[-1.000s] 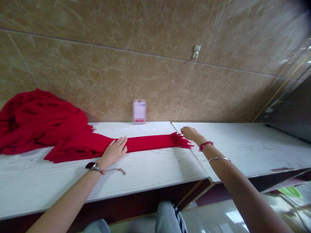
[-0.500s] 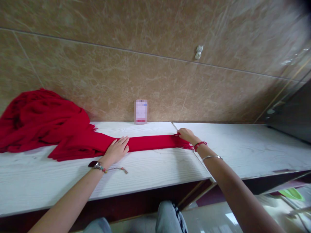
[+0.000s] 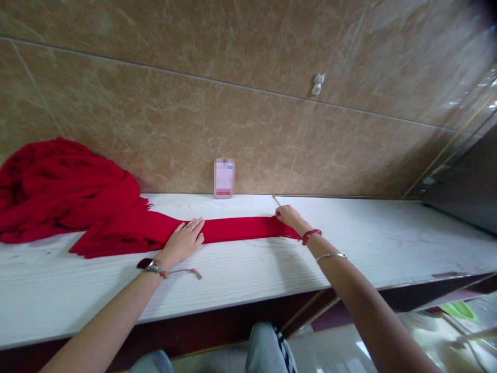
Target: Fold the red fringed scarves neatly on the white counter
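Note:
A long red scarf (image 3: pixel 236 229) lies stretched along the white table (image 3: pixel 248 269), with a bunched heap of red cloth (image 3: pixel 58 189) at its left end. My left hand (image 3: pixel 184 241) lies flat with fingers spread on the scarf's middle. Over the fringed right end of the scarf my right hand (image 3: pixel 286 216) rests, fingers curled down into the fringe and mostly hidden behind the hand.
A small pink-and-white card (image 3: pixel 224 178) stands against the marble wall (image 3: pixel 248 103) behind the scarf. A white hook (image 3: pixel 317 83) sticks to the wall above. A second table top (image 3: pixel 388 233) joins on the right. My knees show below the table's front edge.
My right hand has slid left along the scarf's fringed end, from past the table seam to over the fringe. My left hand has stayed flat in place.

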A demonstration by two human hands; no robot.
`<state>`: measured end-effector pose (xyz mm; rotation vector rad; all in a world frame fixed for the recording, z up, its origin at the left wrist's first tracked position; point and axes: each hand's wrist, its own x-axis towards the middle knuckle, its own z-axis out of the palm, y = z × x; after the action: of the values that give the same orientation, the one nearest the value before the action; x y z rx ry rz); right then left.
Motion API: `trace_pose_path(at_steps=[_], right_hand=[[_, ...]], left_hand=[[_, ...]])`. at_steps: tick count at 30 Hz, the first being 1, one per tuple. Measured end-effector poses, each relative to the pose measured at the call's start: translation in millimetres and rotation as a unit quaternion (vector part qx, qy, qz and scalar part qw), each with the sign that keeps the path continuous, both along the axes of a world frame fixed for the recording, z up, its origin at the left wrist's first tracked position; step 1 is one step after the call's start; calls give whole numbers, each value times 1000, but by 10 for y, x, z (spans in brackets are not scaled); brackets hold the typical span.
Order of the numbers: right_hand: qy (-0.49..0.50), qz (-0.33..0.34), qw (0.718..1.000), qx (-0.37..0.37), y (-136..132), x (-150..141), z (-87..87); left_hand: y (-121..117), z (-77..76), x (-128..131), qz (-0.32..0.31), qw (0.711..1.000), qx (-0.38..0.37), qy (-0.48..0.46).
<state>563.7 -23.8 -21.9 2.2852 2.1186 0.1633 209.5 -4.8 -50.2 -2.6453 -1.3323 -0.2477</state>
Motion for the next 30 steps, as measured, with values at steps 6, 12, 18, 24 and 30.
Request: trace_pose_path(at_steps=[6,12,18,24,30], right_hand=[[-49,-81,996,8,-136,373,50],[-38,2,999,29,-187,176,203],[-27,69,997,-8,-116,-47,18],[-59,-29,998,6,-346,534,-3],[22,86,992,95,-484,401,-26]], left_hand=[[-10,10,-3,-5,1000,3,-8],[-5,18,-1,-5,1000,-16,-15],[-20,22,0,-5,1000,-11,-14],[-8,7,-9,-9,1000,-9,-28],[23,-16,-7,-9,999,-11,-29]])
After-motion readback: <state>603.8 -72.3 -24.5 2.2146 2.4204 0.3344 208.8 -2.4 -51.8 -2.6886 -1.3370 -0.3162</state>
